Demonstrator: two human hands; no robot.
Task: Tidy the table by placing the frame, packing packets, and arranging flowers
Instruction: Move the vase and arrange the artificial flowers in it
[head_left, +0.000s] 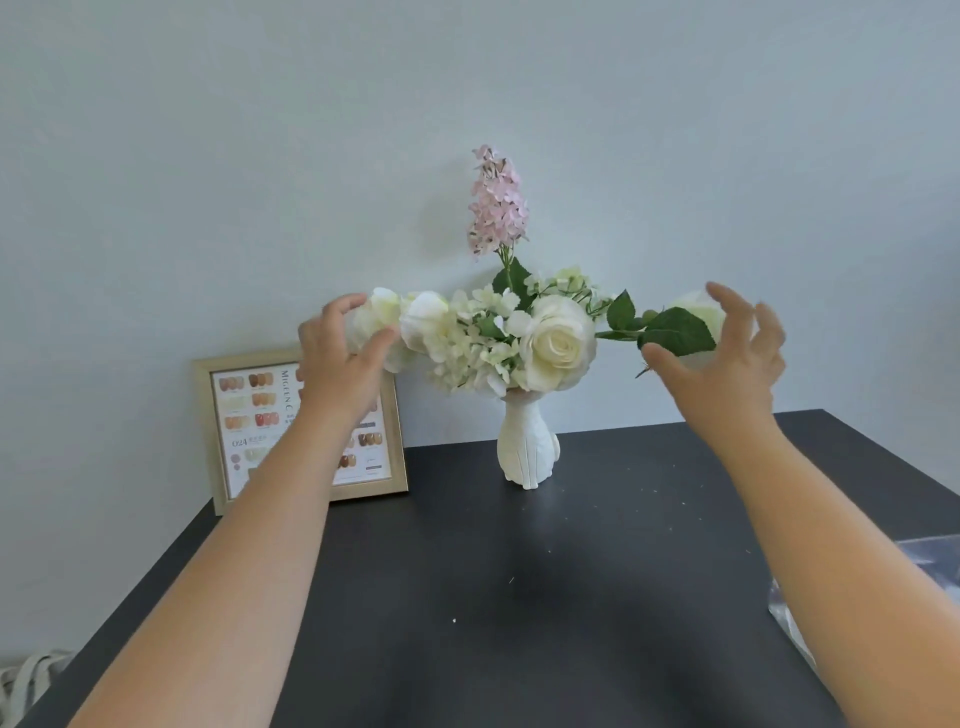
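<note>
A white hand-shaped vase (524, 447) stands at the back of the black table (493, 597) and holds cream roses (558, 343), small white blossoms and a tall pink flower spike (496, 202). My left hand (337, 358) is open, its fingers curled beside the leftmost white bloom (384, 317), touching or nearly touching it. My right hand (727, 353) is open with spread fingers next to the leafy stem (670, 332) that sticks out to the right; a white bloom sits behind its fingers. A gold picture frame (306, 431) leans against the wall at the left, partly hidden by my left arm.
A clear plastic packet (930, 571) lies at the table's right edge, partly under my right forearm. A light cloth bag with straps (26, 675) sits on the floor at the lower left. A pale wall rises directly behind the table.
</note>
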